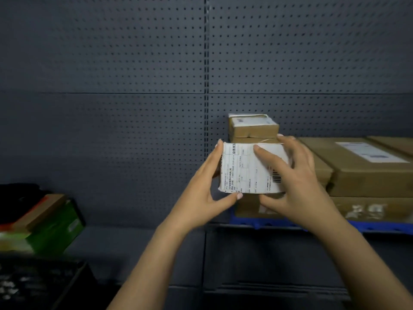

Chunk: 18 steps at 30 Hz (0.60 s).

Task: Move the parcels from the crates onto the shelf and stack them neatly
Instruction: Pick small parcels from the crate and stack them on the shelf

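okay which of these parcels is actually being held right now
The small parcel wrapped in a white shipping label, gripped between the left hand and right hand. The other brown cardboard parcels sit untouched on the shelf.

Behind everything I see a dark grey pegboard wall (111, 86), full of small holes, with a vertical seam near the middle. At the lower left there is a green box (53, 227) with a brown cardboard piece (42, 211) lying on its top — it looks blurred. Something black (17, 193) sits just behind it — I cannot tell what.
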Each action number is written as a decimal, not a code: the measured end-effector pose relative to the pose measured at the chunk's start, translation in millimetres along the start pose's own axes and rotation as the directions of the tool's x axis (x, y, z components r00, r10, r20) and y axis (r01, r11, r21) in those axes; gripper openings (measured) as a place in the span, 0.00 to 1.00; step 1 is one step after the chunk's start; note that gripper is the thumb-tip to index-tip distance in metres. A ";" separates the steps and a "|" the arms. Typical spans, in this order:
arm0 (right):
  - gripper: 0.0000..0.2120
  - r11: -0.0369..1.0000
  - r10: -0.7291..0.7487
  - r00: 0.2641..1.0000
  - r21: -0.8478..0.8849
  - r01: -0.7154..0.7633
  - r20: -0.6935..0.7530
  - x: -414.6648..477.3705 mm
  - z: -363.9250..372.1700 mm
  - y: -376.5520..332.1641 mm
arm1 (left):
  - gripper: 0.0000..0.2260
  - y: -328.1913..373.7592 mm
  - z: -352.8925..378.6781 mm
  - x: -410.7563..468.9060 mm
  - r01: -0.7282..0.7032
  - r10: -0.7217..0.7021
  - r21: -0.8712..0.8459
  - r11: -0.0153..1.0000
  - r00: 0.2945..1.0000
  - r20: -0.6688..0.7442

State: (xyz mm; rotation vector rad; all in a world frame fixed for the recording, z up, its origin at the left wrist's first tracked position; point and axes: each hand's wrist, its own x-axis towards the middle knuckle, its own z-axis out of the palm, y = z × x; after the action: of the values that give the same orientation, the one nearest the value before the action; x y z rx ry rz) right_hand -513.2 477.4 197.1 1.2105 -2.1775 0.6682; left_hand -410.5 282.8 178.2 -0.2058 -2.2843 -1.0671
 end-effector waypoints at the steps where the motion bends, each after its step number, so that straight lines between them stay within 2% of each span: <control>1: 0.42 1.000 0.005 1.000 0.000 -0.005 -0.009 5.8 -0.3 6.6 | 0.44 -3.8 1.8 10.3 -0.015 0.016 -0.009 1.000 1.000 0.007; 5: 0.37 0.999 0.029 0.999 0.040 -0.027 -0.034 30.3 -0.2 28.1 | 0.39 -19.6 7.7 45.3 -0.048 0.049 -0.027 0.998 0.999 0.005; 11: 0.36 0.993 0.067 0.998 0.101 -0.065 -0.015 58.9 -5.9 61.7 | 0.32 -24.4 22.8 85.0 -0.055 0.055 -0.003 0.998 0.996 -0.065; 18: 0.34 0.959 0.131 0.988 0.243 -0.148 0.085 73.2 8.0 100.1 | 0.25 -32.3 45.7 104.6 0.046 -0.042 0.030 0.998 0.989 -0.139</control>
State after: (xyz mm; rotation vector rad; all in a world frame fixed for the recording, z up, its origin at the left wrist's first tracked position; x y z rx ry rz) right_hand -634.3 475.8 225.4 1.2260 -2.3039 0.9986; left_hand -527.8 283.8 195.6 -0.0660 -2.1896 -1.0314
